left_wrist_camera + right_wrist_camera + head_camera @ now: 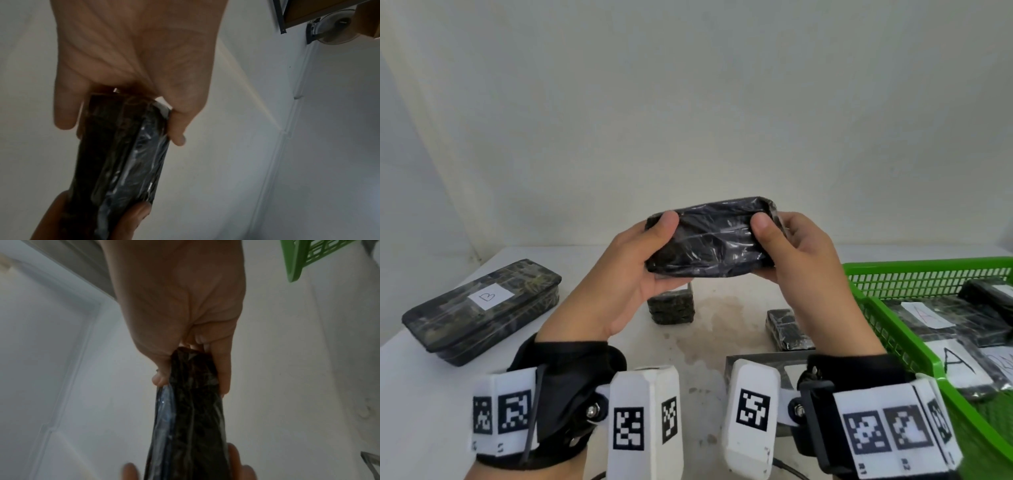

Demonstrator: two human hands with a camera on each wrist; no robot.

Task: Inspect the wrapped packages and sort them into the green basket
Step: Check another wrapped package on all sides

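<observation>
Both hands hold one dark, oblong package wrapped in shiny clear film (710, 236) up in the air above the white counter (431, 377). The left hand (626, 274) grips its left end, thumb on the near face and fingers behind; the right hand (804, 260) grips the right end the same way. The wrist views show the same hold from below: the left hand (133, 65) and the right hand (180, 305) each clasp an end of the package (123, 154) (189, 410), thumb on one side and fingers on the other.

Under the lifted package, a small dark wrapped block (671, 306) stands on the counter, and another small dark wrapped package (787, 329) lies nearer the right. Far left lies a long dark wrapped box with a white label marked B (482, 305). At the right edge sits the green plastic mesh basket (893, 274), which holds several dark wrapped packages with white paper labels, two of them marked A (959, 363).
</observation>
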